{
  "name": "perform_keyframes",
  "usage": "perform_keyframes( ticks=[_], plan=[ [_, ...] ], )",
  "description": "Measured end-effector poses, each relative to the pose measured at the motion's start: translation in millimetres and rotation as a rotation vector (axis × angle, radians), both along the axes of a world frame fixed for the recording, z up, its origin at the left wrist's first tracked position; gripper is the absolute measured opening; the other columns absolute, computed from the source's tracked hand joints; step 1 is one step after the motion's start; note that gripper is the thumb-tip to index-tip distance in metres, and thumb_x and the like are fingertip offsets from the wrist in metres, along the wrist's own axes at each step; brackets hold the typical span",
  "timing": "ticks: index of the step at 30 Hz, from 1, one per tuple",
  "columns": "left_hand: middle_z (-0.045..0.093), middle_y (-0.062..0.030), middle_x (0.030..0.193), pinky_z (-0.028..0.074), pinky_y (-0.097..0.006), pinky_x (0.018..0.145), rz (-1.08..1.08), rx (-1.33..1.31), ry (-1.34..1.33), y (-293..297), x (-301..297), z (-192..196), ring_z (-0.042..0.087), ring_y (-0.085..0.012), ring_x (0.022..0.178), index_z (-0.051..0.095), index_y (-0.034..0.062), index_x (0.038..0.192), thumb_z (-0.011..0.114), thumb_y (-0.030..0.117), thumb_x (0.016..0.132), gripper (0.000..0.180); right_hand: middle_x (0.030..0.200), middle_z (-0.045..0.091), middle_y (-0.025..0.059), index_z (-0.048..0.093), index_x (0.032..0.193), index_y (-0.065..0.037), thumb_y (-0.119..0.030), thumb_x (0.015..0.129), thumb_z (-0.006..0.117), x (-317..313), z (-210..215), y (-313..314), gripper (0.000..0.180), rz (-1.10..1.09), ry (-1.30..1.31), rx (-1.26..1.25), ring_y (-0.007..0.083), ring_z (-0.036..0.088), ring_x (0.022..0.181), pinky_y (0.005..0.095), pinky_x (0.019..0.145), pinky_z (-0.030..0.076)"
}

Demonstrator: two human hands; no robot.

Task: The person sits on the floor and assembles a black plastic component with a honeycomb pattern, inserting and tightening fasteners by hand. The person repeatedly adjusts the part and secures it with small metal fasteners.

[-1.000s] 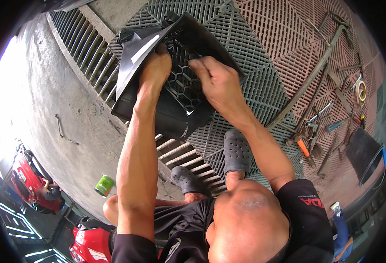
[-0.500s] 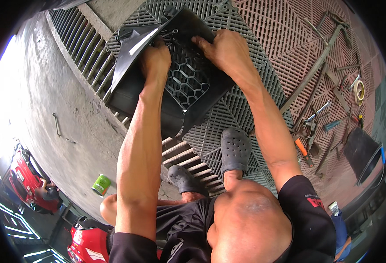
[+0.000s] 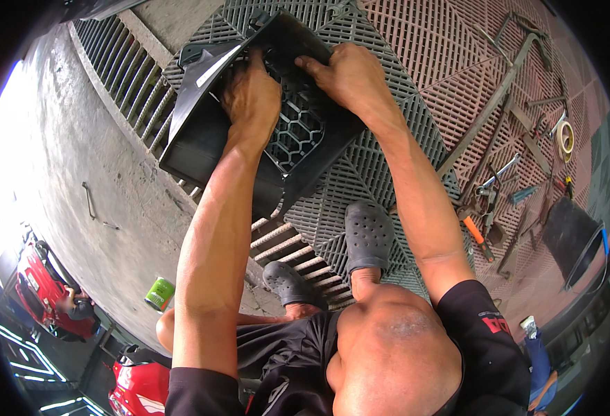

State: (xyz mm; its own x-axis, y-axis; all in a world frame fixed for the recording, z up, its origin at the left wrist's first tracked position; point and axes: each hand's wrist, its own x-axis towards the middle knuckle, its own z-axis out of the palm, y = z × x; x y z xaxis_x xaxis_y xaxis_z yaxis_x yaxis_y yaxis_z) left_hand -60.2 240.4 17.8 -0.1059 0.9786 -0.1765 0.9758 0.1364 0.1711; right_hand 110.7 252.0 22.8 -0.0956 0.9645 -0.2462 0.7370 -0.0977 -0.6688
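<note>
Both hands are pressed onto a black grille panel (image 3: 249, 132) with a honeycomb mesh, which lies tilted on the grey floor tiles (image 3: 367, 173) beside the metal drain grate (image 3: 125, 76). Left hand (image 3: 251, 100) lies on the mesh with fingers curled into it, gripping the panel. Right hand (image 3: 346, 76) clasps the panel's upper edge, fingers bent over it. Scattered tools (image 3: 489, 201) lie on the pink tiles (image 3: 443, 48) well apart to the right. One green can (image 3: 159, 293) stands on the concrete.

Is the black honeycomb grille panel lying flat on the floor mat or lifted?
Lifted and tilted: both hands, left hand and right hand, grip the grille panel; its near edge overhangs the floor.
</note>
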Motion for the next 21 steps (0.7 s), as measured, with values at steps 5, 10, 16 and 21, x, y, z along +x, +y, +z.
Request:
perform_keyframes(
  ticks=[5, 10, 16, 21],
  plan=[
    [0.065, -0.0289, 0.124, 0.049, -0.053, 0.102, -0.148, 0.181, 0.083, 4, -26, -18, 0.061, -0.0475, 0.116, 0.055, 0.0044, 0.137, 0.057, 0.009, 0.09, 0.047, 0.071, 0.07, 0.0225, 0.075, 0.073, 0.001, -0.048, 0.088, 0.075, -2, 3, 1, 0.052, 0.013, 0.01, -0.017, 0.041, 0.071, 0.075, 0.0498, 0.073, 0.056],
    [0.065, -0.0273, 0.125, 0.049, -0.052, 0.102, -0.202, 0.125, -0.081, 10, -28, -13, 0.061, -0.0468, 0.117, 0.057, 0.0041, 0.136, 0.053, 0.008, 0.095, 0.041, 0.069, 0.069, 0.022, 0.075, 0.073, 0.001, -0.049, 0.088, 0.076, -1, 4, 2, 0.052, 0.001, 0.026, -0.04, 0.0399, 0.071, 0.074, 0.0493, 0.073, 0.056],
    [0.067, -0.0244, 0.123, 0.05, -0.052, 0.101, -0.089, 0.07, -0.153, 11, -28, -10, 0.062, -0.0454, 0.117, 0.063, 0.0077, 0.13, 0.052, 0.012, 0.099, 0.033, 0.068, 0.069, 0.0218, 0.075, 0.072, 0.001, -0.049, 0.087, 0.077, -1, 2, 2, 0.052, 0.003, 0.006, -0.022, 0.0406, 0.071, 0.072, 0.0491, 0.072, 0.056],
    [0.07, -0.0208, 0.121, 0.051, -0.051, 0.099, -0.107, 0.092, -0.017, 14, -30, -15, 0.064, -0.0435, 0.115, 0.068, 0.0121, 0.126, 0.055, 0.014, 0.099, 0.03, 0.068, 0.069, 0.0221, 0.075, 0.072, 0.001, -0.049, 0.087, 0.077, 0, -4, 1, 0.052, 0.006, 0.039, -0.006, 0.0413, 0.071, 0.072, 0.0501, 0.071, 0.055]
  ],
)
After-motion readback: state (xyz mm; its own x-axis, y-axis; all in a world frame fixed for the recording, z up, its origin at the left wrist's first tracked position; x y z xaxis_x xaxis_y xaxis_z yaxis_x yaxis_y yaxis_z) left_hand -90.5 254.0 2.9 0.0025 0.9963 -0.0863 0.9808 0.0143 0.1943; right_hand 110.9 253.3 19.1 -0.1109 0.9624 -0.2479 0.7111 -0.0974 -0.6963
